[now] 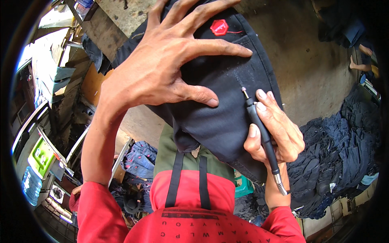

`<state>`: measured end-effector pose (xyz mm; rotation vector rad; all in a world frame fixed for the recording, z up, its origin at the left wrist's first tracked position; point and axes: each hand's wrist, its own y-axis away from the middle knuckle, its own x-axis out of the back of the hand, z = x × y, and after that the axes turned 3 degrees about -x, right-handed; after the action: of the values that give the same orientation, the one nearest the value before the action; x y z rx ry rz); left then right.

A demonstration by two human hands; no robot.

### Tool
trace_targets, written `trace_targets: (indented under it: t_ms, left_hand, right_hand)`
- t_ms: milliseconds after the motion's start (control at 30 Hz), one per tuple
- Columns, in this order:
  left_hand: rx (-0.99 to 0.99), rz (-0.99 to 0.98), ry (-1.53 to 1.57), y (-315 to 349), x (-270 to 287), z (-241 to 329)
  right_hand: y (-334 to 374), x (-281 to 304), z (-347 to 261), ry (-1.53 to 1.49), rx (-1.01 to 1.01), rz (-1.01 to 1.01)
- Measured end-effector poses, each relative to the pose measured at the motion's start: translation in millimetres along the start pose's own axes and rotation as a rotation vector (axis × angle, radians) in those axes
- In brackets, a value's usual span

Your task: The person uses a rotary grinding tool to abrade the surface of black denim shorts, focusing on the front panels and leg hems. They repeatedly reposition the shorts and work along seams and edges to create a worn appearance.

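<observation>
A black denim garment (210, 125) is spread over my lap and the floor in front of me. My left hand (162, 67) lies on it with fingers spread wide, pressing the cloth. Close to its fingertips is a red hexagonal tag (219, 27) with a loose red thread. In my right hand (281, 131) is a black rotary grinder pen (260, 125), held like a pencil. Its small pinkish tip (244, 89) points up at the garment, beside a pale scuffed patch (239, 75); whether it touches the cloth I cannot tell.
A large heap of dark garments (332, 154) lies at the right. Another person's bare foot (358, 66) shows at the upper right. Patterned blue denim (139, 158) lies left of my lap. Farther left are a green tray (41, 157) and a blue water bottle (32, 185).
</observation>
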<state>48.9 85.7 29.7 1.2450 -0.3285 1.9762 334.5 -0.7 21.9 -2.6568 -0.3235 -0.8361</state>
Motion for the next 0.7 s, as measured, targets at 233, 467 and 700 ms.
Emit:
trace_targets:
  t_ms: [233,467,700]
  left_hand:
    - [0.097,-0.076,-0.018,-2.8,5.8,10.5]
    - [0.036,-0.052,-0.053,-0.5,1.5,-0.3]
    - [0.041,-0.047,-0.05,3.9,-1.1,9.8]
  right_hand:
    - [-8.8,5.2,-1.9,-0.012,-0.013,-0.005]
    - [-30.7,-3.2,5.4,0.004,0.075,-0.056]
    - [-24.3,0.5,-0.1,0.036,0.081,-0.071]
